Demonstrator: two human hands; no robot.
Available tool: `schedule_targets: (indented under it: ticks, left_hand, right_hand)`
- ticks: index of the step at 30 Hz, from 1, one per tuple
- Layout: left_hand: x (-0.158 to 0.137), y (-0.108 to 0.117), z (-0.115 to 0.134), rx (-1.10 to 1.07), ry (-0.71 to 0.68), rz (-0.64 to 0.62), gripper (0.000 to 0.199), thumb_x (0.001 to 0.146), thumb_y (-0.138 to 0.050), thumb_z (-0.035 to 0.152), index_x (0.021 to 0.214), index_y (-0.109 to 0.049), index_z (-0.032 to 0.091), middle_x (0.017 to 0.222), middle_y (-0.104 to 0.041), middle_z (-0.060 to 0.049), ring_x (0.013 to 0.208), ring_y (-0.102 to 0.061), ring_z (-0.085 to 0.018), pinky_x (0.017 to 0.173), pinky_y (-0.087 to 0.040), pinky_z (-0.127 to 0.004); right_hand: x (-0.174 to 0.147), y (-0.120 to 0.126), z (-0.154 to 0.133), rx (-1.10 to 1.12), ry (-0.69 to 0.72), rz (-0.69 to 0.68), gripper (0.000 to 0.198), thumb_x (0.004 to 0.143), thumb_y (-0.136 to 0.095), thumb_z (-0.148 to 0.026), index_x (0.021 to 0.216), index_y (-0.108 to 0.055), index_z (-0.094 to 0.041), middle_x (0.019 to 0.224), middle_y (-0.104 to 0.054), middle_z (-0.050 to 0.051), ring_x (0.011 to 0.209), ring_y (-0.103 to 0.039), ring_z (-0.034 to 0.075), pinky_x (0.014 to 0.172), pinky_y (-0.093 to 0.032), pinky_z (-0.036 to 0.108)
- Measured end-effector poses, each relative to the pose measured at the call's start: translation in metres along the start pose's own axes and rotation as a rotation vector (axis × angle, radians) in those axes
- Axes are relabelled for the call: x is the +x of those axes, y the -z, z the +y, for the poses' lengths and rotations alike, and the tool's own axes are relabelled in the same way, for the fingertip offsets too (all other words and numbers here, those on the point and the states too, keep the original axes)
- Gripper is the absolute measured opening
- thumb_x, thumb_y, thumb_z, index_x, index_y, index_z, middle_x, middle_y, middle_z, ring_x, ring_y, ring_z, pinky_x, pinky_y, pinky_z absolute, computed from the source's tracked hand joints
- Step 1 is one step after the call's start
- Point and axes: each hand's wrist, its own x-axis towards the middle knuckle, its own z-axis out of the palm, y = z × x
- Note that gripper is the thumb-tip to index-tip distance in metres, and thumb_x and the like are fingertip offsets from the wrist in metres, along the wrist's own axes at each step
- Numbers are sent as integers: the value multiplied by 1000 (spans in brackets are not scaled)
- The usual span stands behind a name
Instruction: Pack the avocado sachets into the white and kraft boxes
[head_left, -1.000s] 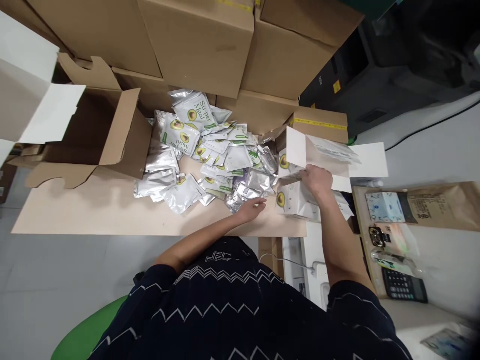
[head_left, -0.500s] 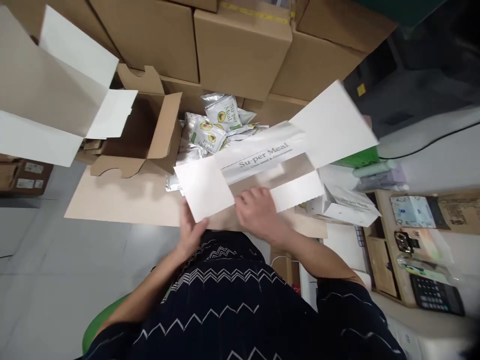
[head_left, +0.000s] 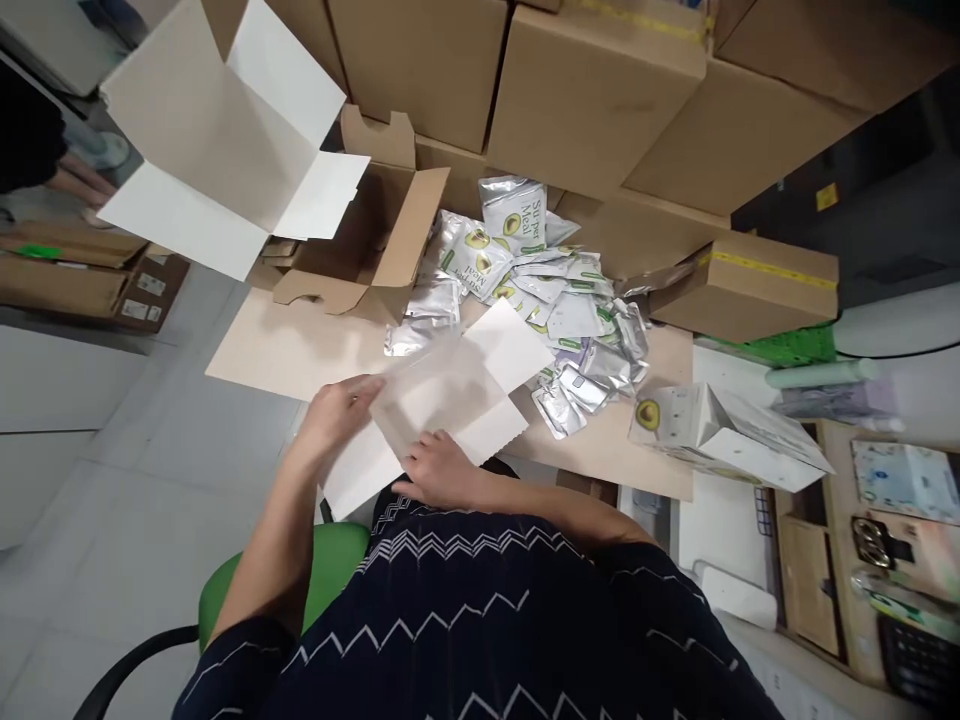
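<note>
A white carton (head_left: 511,345) is tilted in front of me, its top flaps folded out and its inside facing up. At its left edge my left hand (head_left: 339,415) is closed on the wall, part of the fingers hidden. My right hand (head_left: 441,470) grips the near edge, fingers curled over into the carton. Just beyond it lies a heap of silver-and-white pouches (head_left: 559,300) printed with avocados and "Su·per Meal". To the right, a printed white carton (head_left: 709,425) rests on its side near the table edge.
Brown boxes (head_left: 592,110) are stacked behind the table (head_left: 262,335). An open brown box (head_left: 409,235) and a large open white carton (head_left: 232,150) stand at left. A small brown box (head_left: 750,290) sits back right. Another person's hand (head_left: 90,190) shows at far left.
The white carton has moved left and toward my body and turned so its inside faces up. Both hands moved left with it. The view has shifted, showing more pouches and a person at left.
</note>
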Motion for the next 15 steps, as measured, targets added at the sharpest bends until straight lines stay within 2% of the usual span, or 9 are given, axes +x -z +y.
schedule_targets:
  ticks: [2,5,7,9,12,13,15]
  left_hand:
    - [10,-7,-23,-265,155,42,52,83,-58,65,81,-73,15,76,-73,-9,82,-71,-28,71,-55,-32]
    - [17,-20,-46,-580,292,130,49,77,-65,64,77,-68,15,72,-71,-8,68,-67,-21,62,-54,-29]
    - [12,-29,-51,-631,350,127,46,75,-70,61,79,-67,15,74,-72,-8,64,-65,-20,59,-54,-28]
    - [0,-33,-50,-641,402,30,47,73,-73,61,80,-68,15,74,-73,-9,64,-67,-21,57,-53,-28]
    - [-21,-29,-51,-667,512,-156,52,69,-76,65,76,-68,15,66,-71,-10,58,-67,-24,52,-53,-30]
    - [-28,-25,-54,-664,548,-184,53,68,-76,67,75,-68,15,62,-70,-9,55,-66,-24,49,-52,-31]
    - [-42,-15,-65,-641,597,-152,54,67,-77,68,74,-67,15,59,-69,-8,49,-64,-24,45,-50,-31]
  right_hand:
    - [-8,-1,7,41,58,2,52,97,-54,-61,90,-71,-12,91,-69,12,90,-56,25,77,-42,38]
    - [-23,8,27,35,16,197,43,99,-56,-52,98,-72,-12,108,-70,15,104,-56,27,90,-44,43]
    - [-33,16,44,52,-96,353,31,101,-55,-39,101,-72,-14,113,-70,14,107,-56,27,93,-45,44]
    - [-41,23,59,130,-175,486,23,101,-55,-30,100,-72,-15,107,-71,13,102,-59,25,91,-49,42]
    - [-52,34,71,348,-146,638,17,99,-57,-27,96,-72,-17,97,-72,10,94,-64,22,85,-54,39]
    - [-56,38,74,435,-125,680,17,99,-57,-26,95,-72,-19,95,-72,9,92,-65,21,82,-55,38]
    - [-65,49,82,587,-165,793,19,99,-55,-29,91,-71,-21,91,-72,6,88,-67,19,79,-56,36]
